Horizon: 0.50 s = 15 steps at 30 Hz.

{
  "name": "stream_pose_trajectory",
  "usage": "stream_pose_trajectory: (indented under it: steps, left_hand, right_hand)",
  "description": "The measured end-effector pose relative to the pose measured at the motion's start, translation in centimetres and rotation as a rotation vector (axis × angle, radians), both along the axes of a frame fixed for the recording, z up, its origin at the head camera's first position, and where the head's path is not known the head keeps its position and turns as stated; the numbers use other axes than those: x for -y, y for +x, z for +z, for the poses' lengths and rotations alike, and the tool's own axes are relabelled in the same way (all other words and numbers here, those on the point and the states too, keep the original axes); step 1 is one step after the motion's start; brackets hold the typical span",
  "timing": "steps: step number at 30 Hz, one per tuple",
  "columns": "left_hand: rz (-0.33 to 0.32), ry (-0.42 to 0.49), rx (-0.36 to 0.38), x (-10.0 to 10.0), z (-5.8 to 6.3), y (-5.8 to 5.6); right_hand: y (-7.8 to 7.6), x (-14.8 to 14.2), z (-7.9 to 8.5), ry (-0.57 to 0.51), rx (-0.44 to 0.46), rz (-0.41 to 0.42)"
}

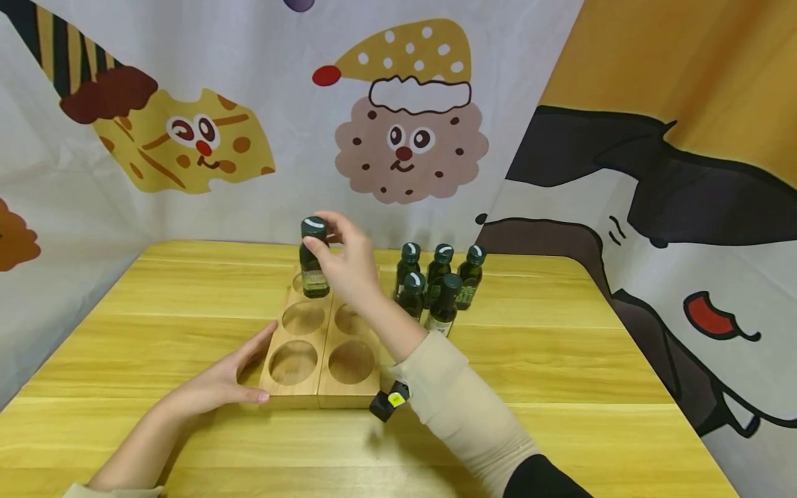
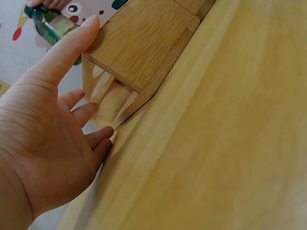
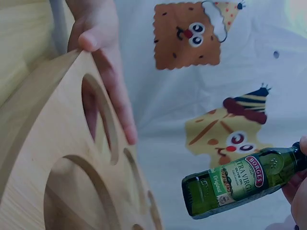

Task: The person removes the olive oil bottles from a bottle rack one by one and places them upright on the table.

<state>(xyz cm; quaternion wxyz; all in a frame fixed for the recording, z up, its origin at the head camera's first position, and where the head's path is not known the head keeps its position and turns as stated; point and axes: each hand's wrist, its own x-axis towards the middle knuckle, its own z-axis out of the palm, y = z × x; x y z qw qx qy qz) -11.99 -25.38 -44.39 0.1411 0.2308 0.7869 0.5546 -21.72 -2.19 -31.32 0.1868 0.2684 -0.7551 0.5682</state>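
By its neck and cap my right hand [image 1: 350, 259] grips a small green olive oil bottle [image 1: 313, 259], upright over the far left hole of a wooden rack [image 1: 320, 400]. In the right wrist view the bottle [image 3: 240, 179] shows its "Borges" label and hangs apart from the rack's top. My left hand [image 1: 227, 377] touches the rack's left side, thumb at the near corner and fingers along the edge. The left wrist view has the thumb [image 2: 72, 50] and fingertips against the rack's open end [image 2: 115, 88]. The near round holes hold nothing; my right hand and arm partly hide the far right ones.
Several more dark green bottles [image 1: 442, 290] stand upright in a cluster on the table, right of the rack and partly behind my right forearm. A cloth with cartoon figures [image 1: 411, 145] hangs behind the yellow wooden table [image 1: 560, 360].
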Motion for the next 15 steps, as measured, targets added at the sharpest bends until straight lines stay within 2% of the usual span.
stream_pose_trajectory:
  steps: [15]
  left_hand:
    - [0.001,0.001,-0.002,0.1,0.0,-0.1]
  right_hand:
    - [3.0,-3.3,1.9,-0.077,-0.148,0.07]
